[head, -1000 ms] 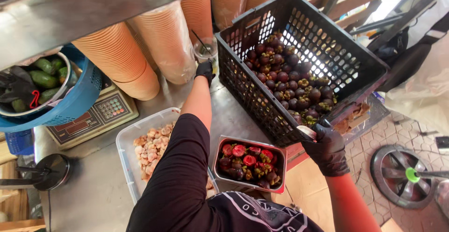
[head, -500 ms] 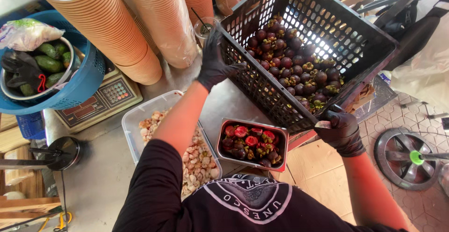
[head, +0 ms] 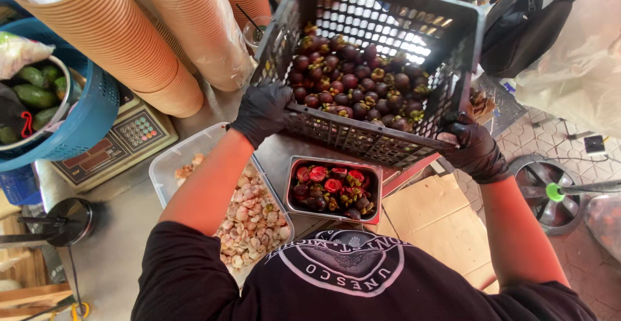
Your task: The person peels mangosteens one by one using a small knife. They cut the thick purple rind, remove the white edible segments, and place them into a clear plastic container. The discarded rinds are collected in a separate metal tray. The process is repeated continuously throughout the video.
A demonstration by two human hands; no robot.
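We have the dark plastic crate (head: 381, 68) of mangosteens (head: 362, 78) tilted above the tabletop (head: 284, 159), left hand (head: 262, 110) and right hand (head: 469, 143) each clamped on its near rim, so we'd best keep both grips level over the steel tray (head: 333, 188)

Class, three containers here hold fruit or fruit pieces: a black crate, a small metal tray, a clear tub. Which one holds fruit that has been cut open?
The small metal tray below the black crate: its fruit shows red cut faces. The crate's fruit is whole and dark; the clear tub holds pale pieces.
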